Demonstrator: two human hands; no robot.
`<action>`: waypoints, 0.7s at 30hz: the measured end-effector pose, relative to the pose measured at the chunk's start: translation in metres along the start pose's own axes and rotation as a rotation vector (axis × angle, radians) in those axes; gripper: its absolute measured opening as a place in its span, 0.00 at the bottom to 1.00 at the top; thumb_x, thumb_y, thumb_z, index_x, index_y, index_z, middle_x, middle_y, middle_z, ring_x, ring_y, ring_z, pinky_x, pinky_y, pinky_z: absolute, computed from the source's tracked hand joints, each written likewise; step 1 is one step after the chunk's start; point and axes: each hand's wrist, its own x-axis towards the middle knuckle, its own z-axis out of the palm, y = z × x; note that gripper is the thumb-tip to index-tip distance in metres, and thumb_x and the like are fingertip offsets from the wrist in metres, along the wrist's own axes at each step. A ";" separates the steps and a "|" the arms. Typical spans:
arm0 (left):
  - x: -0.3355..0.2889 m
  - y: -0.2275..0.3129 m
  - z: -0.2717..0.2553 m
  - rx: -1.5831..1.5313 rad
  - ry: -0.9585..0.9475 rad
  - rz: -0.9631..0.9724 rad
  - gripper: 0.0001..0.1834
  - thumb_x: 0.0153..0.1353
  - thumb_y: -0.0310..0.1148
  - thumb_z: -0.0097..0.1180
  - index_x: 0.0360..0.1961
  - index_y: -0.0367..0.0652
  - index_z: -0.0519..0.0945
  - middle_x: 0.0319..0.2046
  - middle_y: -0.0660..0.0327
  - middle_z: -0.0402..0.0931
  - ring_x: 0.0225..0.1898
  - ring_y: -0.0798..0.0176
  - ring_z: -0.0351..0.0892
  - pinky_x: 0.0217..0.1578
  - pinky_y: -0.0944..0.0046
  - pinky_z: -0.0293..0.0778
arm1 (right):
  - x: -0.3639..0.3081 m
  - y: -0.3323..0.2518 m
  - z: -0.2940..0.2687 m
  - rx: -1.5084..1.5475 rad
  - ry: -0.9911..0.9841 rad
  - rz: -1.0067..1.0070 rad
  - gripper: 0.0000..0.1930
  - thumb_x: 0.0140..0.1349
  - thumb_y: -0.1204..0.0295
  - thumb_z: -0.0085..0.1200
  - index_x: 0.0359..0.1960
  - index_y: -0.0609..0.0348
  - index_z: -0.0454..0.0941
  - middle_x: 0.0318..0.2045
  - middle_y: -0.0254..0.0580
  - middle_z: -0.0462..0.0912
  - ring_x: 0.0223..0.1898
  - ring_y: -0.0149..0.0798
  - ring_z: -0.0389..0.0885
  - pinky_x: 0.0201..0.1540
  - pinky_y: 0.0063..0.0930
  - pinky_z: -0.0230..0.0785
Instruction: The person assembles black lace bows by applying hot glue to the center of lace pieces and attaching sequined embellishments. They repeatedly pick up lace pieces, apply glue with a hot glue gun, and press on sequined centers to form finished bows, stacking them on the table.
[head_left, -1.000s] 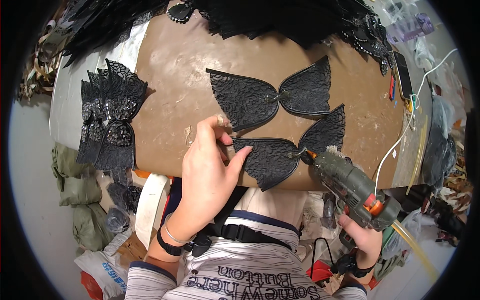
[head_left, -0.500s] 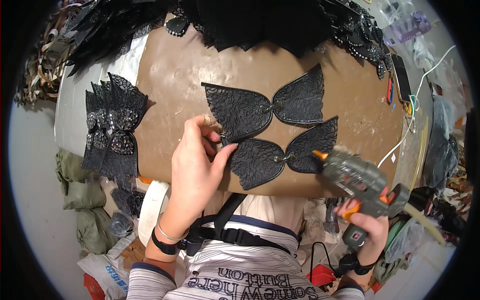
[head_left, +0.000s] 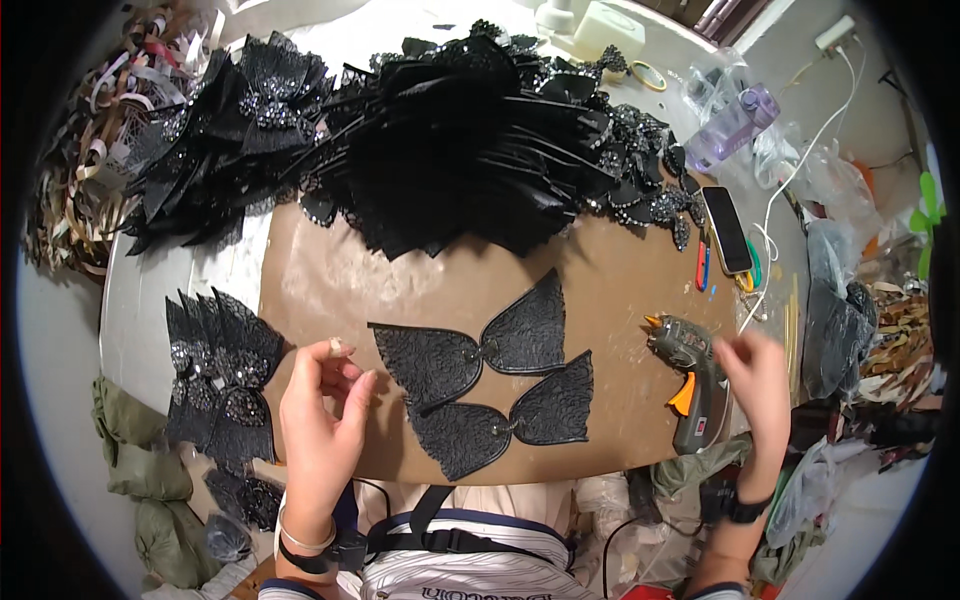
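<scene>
Two bow-shaped black lace pieces lie flat before me, the upper piece (head_left: 432,362) overlapping or touching the lower piece (head_left: 462,436) at the left. Each has two dark-edged lobes that meet at a narrow centre. My left hand (head_left: 322,405) hovers left of them, thumb and fingers apart, with nothing in it and a pale wrap on one finger. At the right, a dark glue gun (head_left: 683,343) with orange tip and trigger rests on the brown work surface (head_left: 640,300). Just right of it is my right hand (head_left: 755,375), blurred, its fingers seemingly bent and off the gun.
Finished-looking beaded lace pieces (head_left: 225,370) are stacked at the left. A large heap of black pieces (head_left: 460,150) fills the far side. At the far right are a phone (head_left: 727,230), red-and-blue tool (head_left: 703,262), purple bottle (head_left: 735,128) and white cable (head_left: 840,130).
My right hand has put the glue gun down on the table and let go. My left hand has drawn away from the lace pieces. The view has tipped up toward the far side.
</scene>
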 end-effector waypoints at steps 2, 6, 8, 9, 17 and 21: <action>0.002 0.011 0.002 -0.044 -0.044 0.000 0.16 0.60 0.20 0.61 0.48 0.35 0.74 0.33 0.62 0.76 0.33 0.71 0.76 0.36 0.71 0.73 | 0.052 -0.039 0.024 0.133 0.170 -0.460 0.13 0.55 0.73 0.63 0.40 0.66 0.78 0.32 0.51 0.80 0.35 0.47 0.83 0.39 0.34 0.73; 0.007 0.035 0.005 -0.067 -0.125 0.141 0.13 0.57 0.19 0.62 0.44 0.35 0.78 0.33 0.61 0.76 0.32 0.70 0.76 0.36 0.71 0.73 | 0.130 -0.075 0.063 -0.269 0.203 -0.671 0.16 0.52 0.72 0.65 0.42 0.59 0.75 0.43 0.45 0.74 0.49 0.50 0.75 0.49 0.41 0.74; 0.008 0.038 0.001 -0.070 -0.168 0.236 0.12 0.56 0.19 0.64 0.42 0.36 0.79 0.36 0.55 0.78 0.32 0.63 0.81 0.35 0.67 0.76 | 0.152 -0.063 0.071 -0.318 0.264 -0.724 0.08 0.54 0.74 0.62 0.34 0.62 0.76 0.36 0.46 0.75 0.43 0.51 0.78 0.44 0.41 0.74; 0.008 0.037 -0.002 -0.101 -0.185 0.223 0.12 0.56 0.19 0.64 0.42 0.36 0.80 0.35 0.55 0.78 0.32 0.63 0.81 0.35 0.67 0.77 | 0.154 -0.068 0.072 -0.253 0.291 -0.727 0.06 0.55 0.75 0.60 0.31 0.63 0.76 0.33 0.46 0.77 0.40 0.52 0.79 0.42 0.41 0.75; 0.019 0.045 0.037 -0.864 -0.597 -0.133 0.22 0.73 0.28 0.48 0.66 0.35 0.68 0.59 0.52 0.73 0.58 0.59 0.75 0.60 0.61 0.70 | 0.040 -0.083 0.003 1.302 -0.081 -0.097 0.06 0.67 0.74 0.57 0.40 0.63 0.76 0.36 0.35 0.81 0.32 0.28 0.79 0.41 0.25 0.77; 0.005 0.054 0.041 -1.207 -0.914 -0.478 0.27 0.69 0.25 0.55 0.67 0.35 0.65 0.52 0.60 0.76 0.49 0.73 0.75 0.53 0.71 0.72 | -0.048 -0.103 0.026 1.514 -0.428 -0.001 0.09 0.62 0.77 0.58 0.39 0.67 0.72 0.41 0.56 0.83 0.31 0.40 0.87 0.28 0.23 0.82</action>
